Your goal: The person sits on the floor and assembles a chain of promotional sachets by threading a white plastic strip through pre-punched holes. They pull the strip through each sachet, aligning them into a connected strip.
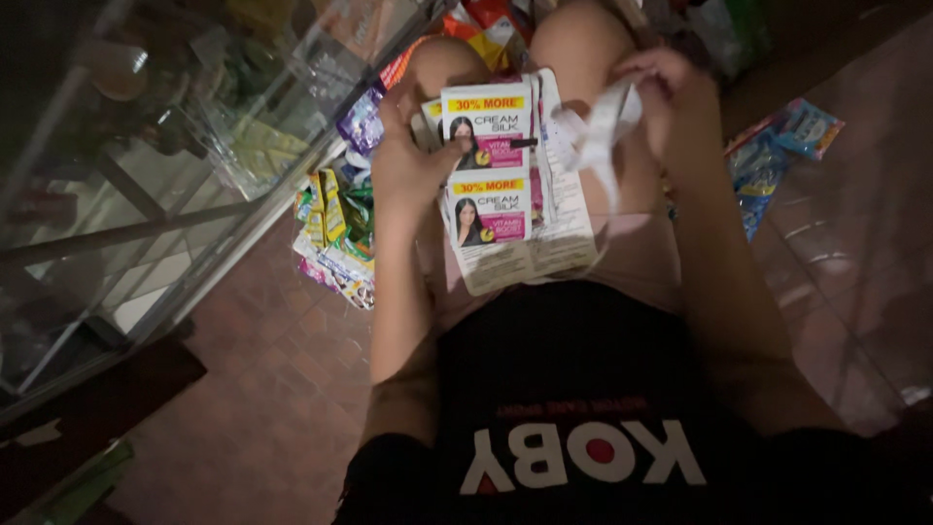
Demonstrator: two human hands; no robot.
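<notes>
Sachet strips of white, pink-printed plastic film [491,185] lie stacked on the person's lap, pinned at their left edge by the left hand [413,160], whose thumb presses across the top packet. The right hand [666,92] is raised just beside the stack, fingers closed on a crumpled white strip of thin plastic or paper [593,131] that trails down toward the packets. To handle this well, the thumb should keep the stack flat and squared, I judge, so the loose strip can be worked without the sachets sliding off the knees. Low light hides finer detail. On the brown tiled floor [292,389], a heap of yellow and green packets [335,228] sits left of the thigh, against a glass display cabinet [146,175]; blue wrapped packets [777,146] lie to the right, crowding the elbow.
</notes>
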